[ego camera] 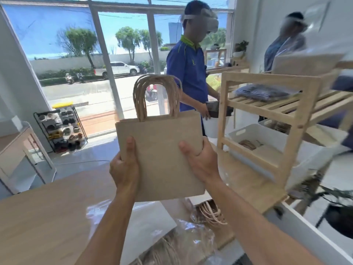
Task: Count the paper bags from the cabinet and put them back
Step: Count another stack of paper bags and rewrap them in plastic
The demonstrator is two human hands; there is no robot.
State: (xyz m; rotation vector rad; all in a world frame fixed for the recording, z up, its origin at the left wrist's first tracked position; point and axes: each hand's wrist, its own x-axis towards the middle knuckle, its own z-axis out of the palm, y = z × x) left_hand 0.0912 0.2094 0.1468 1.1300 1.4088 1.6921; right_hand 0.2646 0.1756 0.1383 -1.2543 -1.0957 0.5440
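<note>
Light wood tabletop [47, 217]: clear plastic wrap [191, 236] lies on it, with white sheet [149, 220] and paper bags [212, 213], twisted handles. Pine slatted rack [298, 119] stands at right end: white bin [267, 138] on lower shelf, folded blue cloth [265, 92] on upper.

Both forearms reach forward, with the left hand [124, 167] and right hand [200, 161] side by side, thumbs nearest the person, gripping the paper bags [162, 146] between them.

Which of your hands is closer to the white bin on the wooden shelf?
Right. The right hand grips the bag stack at its edge toward the white bin; the left hand grips the opposite edge, farther away.
</note>
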